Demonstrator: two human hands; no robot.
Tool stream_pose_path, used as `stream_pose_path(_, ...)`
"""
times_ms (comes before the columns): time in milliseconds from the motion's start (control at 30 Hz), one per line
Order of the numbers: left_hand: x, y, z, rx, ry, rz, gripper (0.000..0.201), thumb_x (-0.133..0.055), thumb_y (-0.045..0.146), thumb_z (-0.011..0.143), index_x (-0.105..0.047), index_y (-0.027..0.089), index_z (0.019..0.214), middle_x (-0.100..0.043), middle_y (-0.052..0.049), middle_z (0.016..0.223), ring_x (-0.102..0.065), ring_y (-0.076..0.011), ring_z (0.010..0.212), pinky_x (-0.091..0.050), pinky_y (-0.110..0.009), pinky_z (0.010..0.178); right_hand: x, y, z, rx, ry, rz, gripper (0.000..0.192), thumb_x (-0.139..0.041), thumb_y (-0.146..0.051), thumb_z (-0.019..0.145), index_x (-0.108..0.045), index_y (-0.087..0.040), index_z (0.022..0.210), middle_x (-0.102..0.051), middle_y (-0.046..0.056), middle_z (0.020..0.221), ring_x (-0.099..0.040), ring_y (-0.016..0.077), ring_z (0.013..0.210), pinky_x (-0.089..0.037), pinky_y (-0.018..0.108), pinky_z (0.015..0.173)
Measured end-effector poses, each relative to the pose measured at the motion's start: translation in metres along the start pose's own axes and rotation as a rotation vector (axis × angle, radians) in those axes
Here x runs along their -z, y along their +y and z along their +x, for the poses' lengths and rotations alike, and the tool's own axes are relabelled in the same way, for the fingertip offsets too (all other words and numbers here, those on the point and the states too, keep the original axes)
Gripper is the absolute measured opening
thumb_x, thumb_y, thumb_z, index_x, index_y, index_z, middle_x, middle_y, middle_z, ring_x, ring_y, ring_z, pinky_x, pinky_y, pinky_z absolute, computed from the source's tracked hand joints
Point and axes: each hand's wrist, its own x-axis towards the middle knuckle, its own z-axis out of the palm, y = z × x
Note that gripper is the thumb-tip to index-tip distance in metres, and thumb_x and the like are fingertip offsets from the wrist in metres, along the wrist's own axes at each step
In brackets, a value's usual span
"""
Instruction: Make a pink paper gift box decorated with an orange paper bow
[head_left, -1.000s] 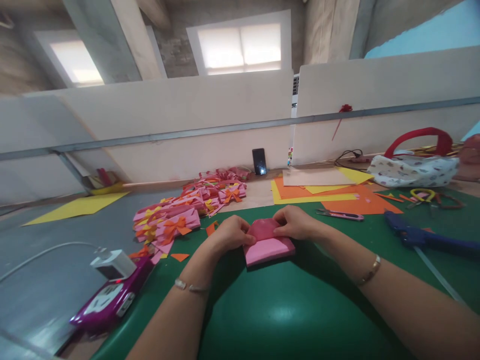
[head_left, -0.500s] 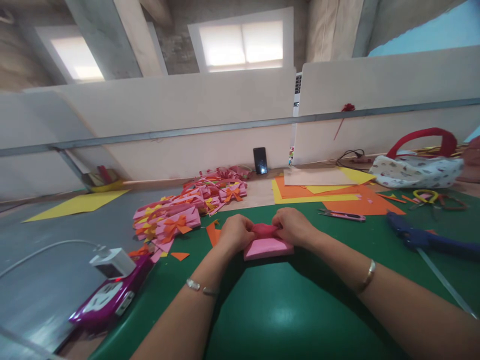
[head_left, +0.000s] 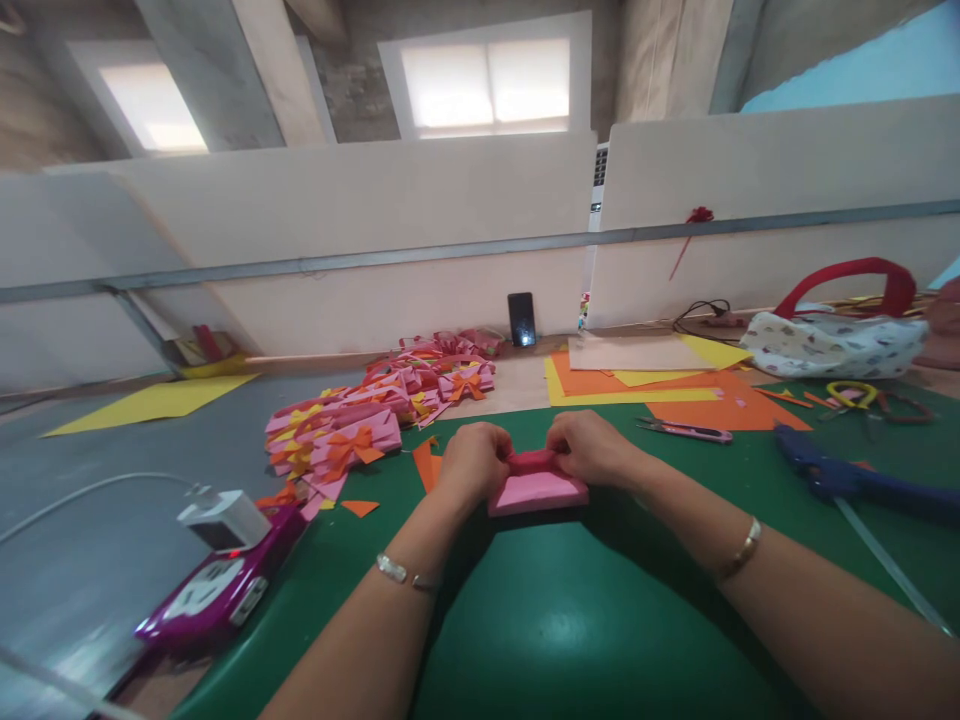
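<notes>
At the middle of the green mat [head_left: 547, 620] lies a small folded pink paper bag [head_left: 540, 493], its paler front face towards me and a deeper pink strip along its far edge. My left hand [head_left: 475, 462] pinches the far left corner, and my right hand [head_left: 592, 450] pinches the far right corner. Both sets of fingers are closed on the paper; the fingertips are partly hidden behind the knuckles. Orange paper scraps [head_left: 427, 466] lie beside my left hand.
Several pink bags with orange and yellow bows [head_left: 352, 445] are heaped at left. A purple power strip [head_left: 225, 590] holds a white charger [head_left: 223, 520]. At right are thread snips [head_left: 686, 430], a blue glue gun [head_left: 847, 475], orange sheets [head_left: 705, 405] and a cloth bag [head_left: 832, 340]. A phone [head_left: 521, 319] leans behind.
The deeper pink strip between my hands looks narrower and flatter than before. My hands keep their hold on both corners and have hardly shifted.
</notes>
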Motion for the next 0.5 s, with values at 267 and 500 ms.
stream_pose_path(267,0.010,-0.003,-0.002,-0.081,-0.083,0.029,0.018,-0.058,0.020,0.063,-0.071,0.023,0.073,-0.068,0.000,0.070,-0.057,-0.0139,0.064,-0.038,-0.021,0.056,-0.002,-0.002,-0.001,0.009,-0.015,-0.036,0.021,-0.055,-0.012,0.066,-0.071,-0.021,0.074,-0.068,0.004,0.082,-0.058,0.0154,0.072,-0.035,0.022,0.059)
stream_pose_path(500,0.012,0.000,-0.003,-0.106,-0.118,0.090,0.019,-0.061,0.017,0.058,-0.073,0.025,0.071,-0.069,-0.003,0.076,-0.060,-0.0169,0.071,-0.039,-0.023,0.058,0.001,-0.006,-0.002,0.032,-0.045,-0.057,0.021,-0.055,-0.012,0.070,-0.073,-0.020,0.077,-0.068,0.005,0.083,-0.059,0.0163,0.076,-0.036,0.022,0.061)
